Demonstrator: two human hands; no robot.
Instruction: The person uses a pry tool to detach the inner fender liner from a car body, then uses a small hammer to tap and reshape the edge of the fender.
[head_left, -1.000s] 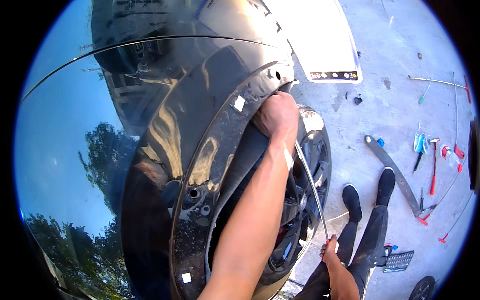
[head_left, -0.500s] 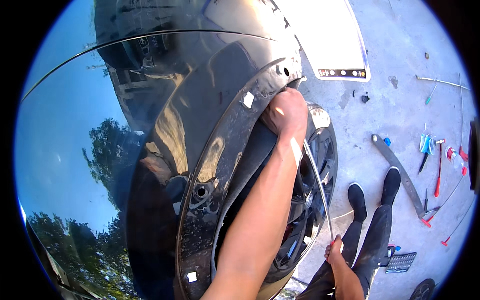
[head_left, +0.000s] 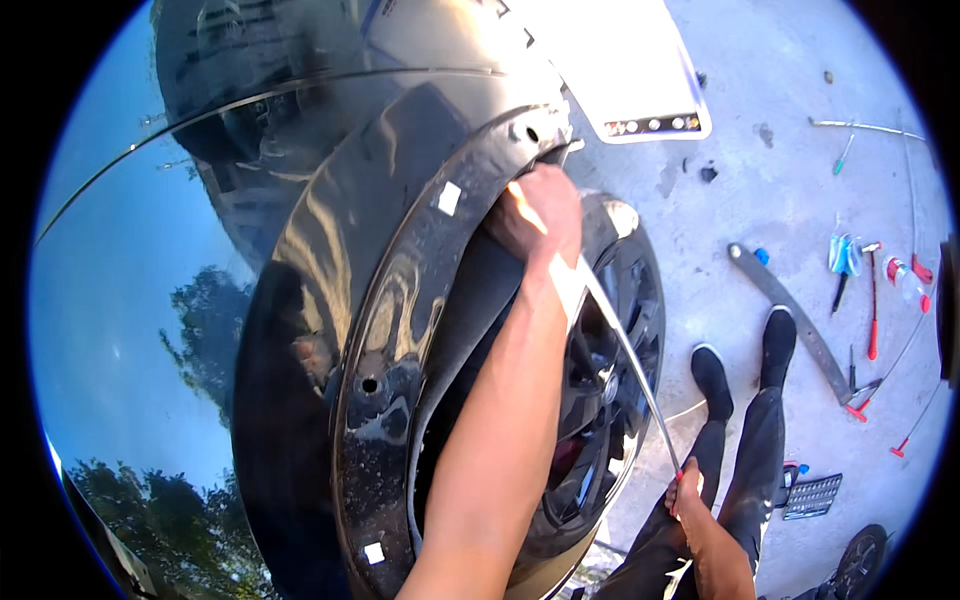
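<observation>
A long metal rod (head_left: 632, 355) with a red grip slants across the car wheel (head_left: 608, 385). My right hand (head_left: 686, 492) is closed round its lower end, near my knees. The rod runs up behind my left wrist, and its far end is hidden. My left hand (head_left: 541, 212) is curled into the gap between the dark fender's edge (head_left: 395, 300) and the tyre. Its fingertips are out of sight, so what they grip cannot be made out. Trees and sky reflect in the glossy body panel (head_left: 130, 330).
A bright white panel (head_left: 610, 60) stands beyond the fender. On the concrete to the right lie a dark flat bar (head_left: 790, 320), a red-handled hammer (head_left: 873, 300), a plastic bottle (head_left: 912, 290), several rods and an open socket case (head_left: 812, 497). My feet (head_left: 711, 382) are beside the wheel.
The view has shifted, so the car sits a little further left and higher. My right hand has swung the rod's handle slightly outward from the wheel. My left hand stays at the fender gap.
</observation>
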